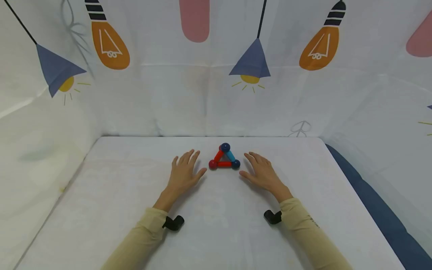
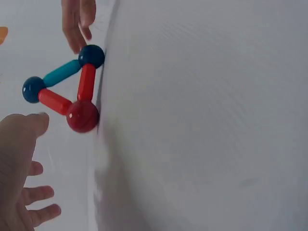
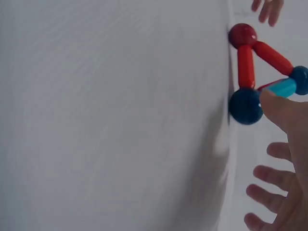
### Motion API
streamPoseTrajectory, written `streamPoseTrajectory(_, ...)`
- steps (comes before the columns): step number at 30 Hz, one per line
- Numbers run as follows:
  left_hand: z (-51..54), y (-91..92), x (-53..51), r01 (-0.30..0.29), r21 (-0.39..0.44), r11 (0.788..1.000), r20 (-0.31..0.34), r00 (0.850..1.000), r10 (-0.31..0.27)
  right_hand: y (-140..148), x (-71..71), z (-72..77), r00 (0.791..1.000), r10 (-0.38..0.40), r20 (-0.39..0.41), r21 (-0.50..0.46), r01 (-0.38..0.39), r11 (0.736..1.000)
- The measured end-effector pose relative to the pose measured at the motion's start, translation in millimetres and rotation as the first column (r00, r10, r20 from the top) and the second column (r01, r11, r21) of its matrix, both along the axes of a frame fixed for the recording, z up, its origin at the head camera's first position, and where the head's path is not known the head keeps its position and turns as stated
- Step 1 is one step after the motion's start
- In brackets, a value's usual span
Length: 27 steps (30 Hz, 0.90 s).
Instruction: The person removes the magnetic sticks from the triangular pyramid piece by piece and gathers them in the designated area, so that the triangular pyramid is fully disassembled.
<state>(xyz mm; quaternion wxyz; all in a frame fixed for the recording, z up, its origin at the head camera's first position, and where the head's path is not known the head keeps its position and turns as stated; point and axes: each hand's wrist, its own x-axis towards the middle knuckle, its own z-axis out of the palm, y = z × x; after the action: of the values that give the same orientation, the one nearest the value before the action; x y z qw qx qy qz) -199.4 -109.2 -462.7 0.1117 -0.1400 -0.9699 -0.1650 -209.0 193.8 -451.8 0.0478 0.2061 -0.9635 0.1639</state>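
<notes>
Near the desk's [image 1: 216, 225] far edge, a rod-and-ball triangle [image 1: 224, 164] is joined; what remains cannot be judged. By left hand [image 1: 183, 176] and right hand [image 1: 264, 175], fingers released, nothing is grasped.

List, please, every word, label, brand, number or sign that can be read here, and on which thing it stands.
No text can be read in any view.
Dark marks on the right sleeve: possibly lettering, too small to read.
Ball-and-rod triangle: no lettering visible.

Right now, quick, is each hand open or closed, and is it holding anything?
Left hand: open, holding nothing, near a red ball.
Right hand: open, holding nothing, near a dark blue ball.
</notes>
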Motion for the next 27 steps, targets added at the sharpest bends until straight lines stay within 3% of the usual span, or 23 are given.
streamPoseTrajectory(4,2.0,16.6,-4.7,0.056,0.114,0.992,-0.026,0.998,-0.053,-11.9,-6.2,-1.3,1.0,-0.013,0.028,-0.165,0.017,0.986)
streamPoseTrajectory(8,3.4,34.0,-9.5,0.075,0.225,0.971,-0.021,0.997,-0.073,-26.1,-11.2,-3.6,0.998,-0.02,0.059,-0.319,0.038,0.947)
streamPoseTrajectory(13,7.1,54.2,-16.6,0.142,0.372,0.917,-0.064,0.99,-0.127,-43.7,-15.3,-6.6,0.999,0.031,0.008,-0.448,-0.024,0.893)
streamPoseTrajectory(16,9.9,64.2,-19.8,0.195,0.407,0.892,-0.09,0.981,-0.174,-51.9,-15.1,-6.6,0.999,0.037,-0.003,-0.496,-0.033,0.868)
streamPoseTrajectory(19,12.4,72.1,-22.8,0.224,0.376,0.899,-0.118,0.974,-0.194,-57.7,-14.7,-6.2,1.0,0.022,-0.003,-0.527,-0.021,0.85)
streamPoseTrajectory(23,15.2,78.6,-25.6,0.223,0.32,0.921,-0.152,0.971,-0.182,-61.7,-15.8,-8.1,1.0,-0.017,-0.027,-0.518,0.001,0.856)
streamPoseTrajectory(27,17.7,80.9,-28.6,0.221,0.338,0.915,-0.177,0.97,-0.169,-62.5,-17.2,-10.3,0.997,-0.049,-0.066,-0.509,0.008,0.861)
